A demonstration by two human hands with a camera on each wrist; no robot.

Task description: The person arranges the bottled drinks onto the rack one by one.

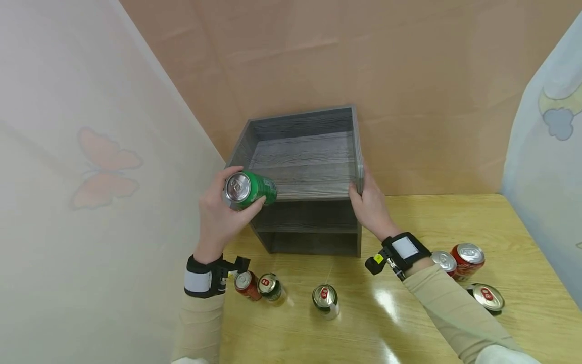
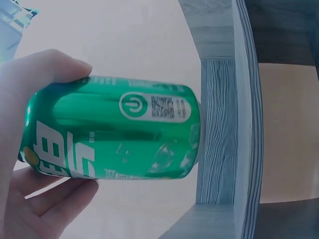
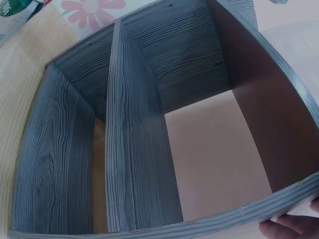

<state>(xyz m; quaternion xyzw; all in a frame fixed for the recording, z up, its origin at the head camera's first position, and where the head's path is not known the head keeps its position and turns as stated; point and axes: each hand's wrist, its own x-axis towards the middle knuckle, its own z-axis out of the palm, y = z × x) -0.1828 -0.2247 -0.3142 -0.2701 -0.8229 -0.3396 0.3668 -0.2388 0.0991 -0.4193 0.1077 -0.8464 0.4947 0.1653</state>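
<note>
My left hand (image 1: 220, 210) grips a green drink can (image 1: 259, 189), tilted with its silver top toward me, above the front left edge of a small grey wooden shelf unit (image 1: 313, 179). In the left wrist view, thumb and fingers wrap the end of the can, and its base faces the shelf. My right hand (image 1: 370, 205) holds the right side panel of the unit, thumb on the near side and the other fingers mostly hidden behind the panel. The right wrist view shows the open compartments (image 3: 144, 119) and a few fingertips (image 3: 294, 226) at the panel's edge.
On the wooden table (image 1: 364, 333), a red can (image 1: 247, 285) and a gold-topped can (image 1: 270, 289) stand at the left. Another gold-topped can (image 1: 325, 301) stands in the middle. Near my right forearm are red cans (image 1: 468, 260) and a gold-topped can (image 1: 487, 297). Walls border both sides.
</note>
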